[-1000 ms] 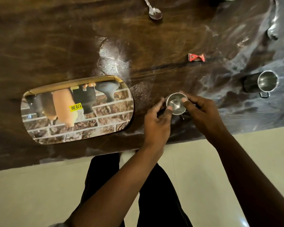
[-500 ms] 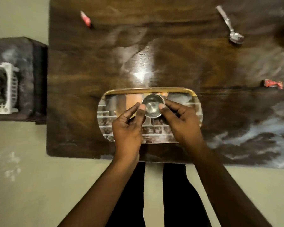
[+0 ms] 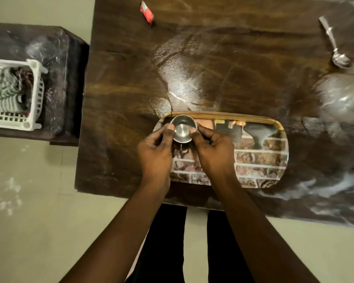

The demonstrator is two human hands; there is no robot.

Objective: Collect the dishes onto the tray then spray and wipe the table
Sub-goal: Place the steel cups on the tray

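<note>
My legs (image 3: 164, 242) in dark trousers at the bottom, pale floor (image 3: 29, 221) either side. Just past the near edge of the dark wood table (image 3: 131, 88), my L hand (image 3: 154, 158) & R hand (image 3: 213, 154) sit over the left end of the tray (image 3: 262, 160). Fingers of both are curled, tips pinching a small steel cup (image 3: 183, 129) from opp. sides: L on its left rim, R on its right. Cup is upright, mouth up, handle twd me, at the tray's left end by the far rim; can't tell if its base touches the tray. Tray lies long-ways near my edge. Further out: spoon (image 3: 335, 50) far right, red wrapper (image 3: 147, 12) far left. Off the table's left, a white basket (image 3: 35, 94) w/ cloth (image 3: 2, 88) in it on a dark side stand (image 3: 65, 58).
</note>
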